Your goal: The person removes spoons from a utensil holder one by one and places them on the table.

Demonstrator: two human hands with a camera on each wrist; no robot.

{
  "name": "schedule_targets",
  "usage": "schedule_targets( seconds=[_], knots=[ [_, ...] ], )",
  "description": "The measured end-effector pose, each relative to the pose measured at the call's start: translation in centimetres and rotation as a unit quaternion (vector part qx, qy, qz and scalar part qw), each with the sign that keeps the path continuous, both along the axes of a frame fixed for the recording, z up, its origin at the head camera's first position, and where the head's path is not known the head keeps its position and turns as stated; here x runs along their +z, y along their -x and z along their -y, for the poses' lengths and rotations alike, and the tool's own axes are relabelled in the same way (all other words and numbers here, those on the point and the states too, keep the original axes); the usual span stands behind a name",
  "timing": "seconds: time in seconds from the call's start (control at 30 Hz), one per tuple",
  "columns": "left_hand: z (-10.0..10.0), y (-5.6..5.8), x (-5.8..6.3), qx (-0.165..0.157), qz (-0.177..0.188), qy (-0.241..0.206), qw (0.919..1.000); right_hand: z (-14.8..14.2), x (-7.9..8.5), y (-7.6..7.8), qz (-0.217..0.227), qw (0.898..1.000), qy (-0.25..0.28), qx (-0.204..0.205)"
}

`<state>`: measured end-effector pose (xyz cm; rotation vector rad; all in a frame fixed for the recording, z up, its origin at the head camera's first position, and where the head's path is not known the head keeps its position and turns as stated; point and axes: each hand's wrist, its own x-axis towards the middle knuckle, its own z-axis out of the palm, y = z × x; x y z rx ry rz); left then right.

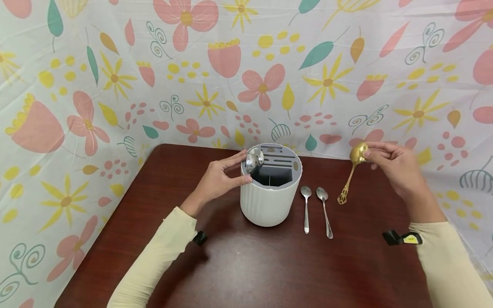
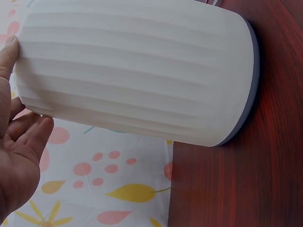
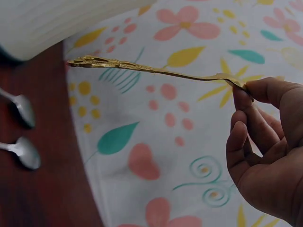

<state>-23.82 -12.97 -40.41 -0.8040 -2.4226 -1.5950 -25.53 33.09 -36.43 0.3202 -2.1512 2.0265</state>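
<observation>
A white ribbed utensil holder (image 1: 265, 207) with a grey slotted top stands on the table, a shiny silver spoon (image 1: 254, 160) poking up from its left side. My left hand (image 1: 219, 179) holds the holder's left side near the rim, thumb in front and fingers behind. In my right hand (image 1: 396, 167), thumb and fingers pinch a gold spoon (image 1: 348, 182) by its bowl. Its ornate openwork handle (image 3: 102, 62) hangs down and to the left, right of the holder. Two small silver spoons, one (image 1: 306, 209) nearer the holder and another (image 1: 325, 211), lie between the hands.
The dark red-brown wooden table (image 1: 246, 273) carries everything. A flower-printed cloth (image 1: 231, 85) rises behind the table's back edge and runs down its left side. Black straps sit at both wrists, over cream sleeves (image 1: 161, 248).
</observation>
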Motion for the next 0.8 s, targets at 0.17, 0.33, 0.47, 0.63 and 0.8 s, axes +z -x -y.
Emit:
schedule_targets(
  seconds=[0.17, 0.33, 0.47, 0.63, 0.8],
  knots=[
    [0.0, 0.0, 0.0, 0.0, 0.002, -0.002, 1.0, -0.8, -1.6, -0.2, 0.038, 0.995, -0.093, -0.025],
    [-0.1, 0.1, -0.1, -0.001, 0.006, -0.001, 1.0, -1.6, -3.1, -0.4, 0.07, 0.984, -0.159, -0.034],
    [-0.1, 0.1, -0.1, -0.003, 0.004, -0.004, 1.0, -2.1, -4.4, -0.6, 0.081, 0.98, -0.178, -0.037],
    [-0.1, 0.0, -0.1, 0.0, 0.005, -0.005, 1.0, -2.5, -6.3, -0.6, 0.083, 0.978, -0.186, -0.035],
    [-0.1, 0.1, -0.1, 0.0, 0.006, -0.009, 0.9999, -3.1, -7.9, -0.8, 0.092, 0.977, -0.192, -0.015]
  ],
)
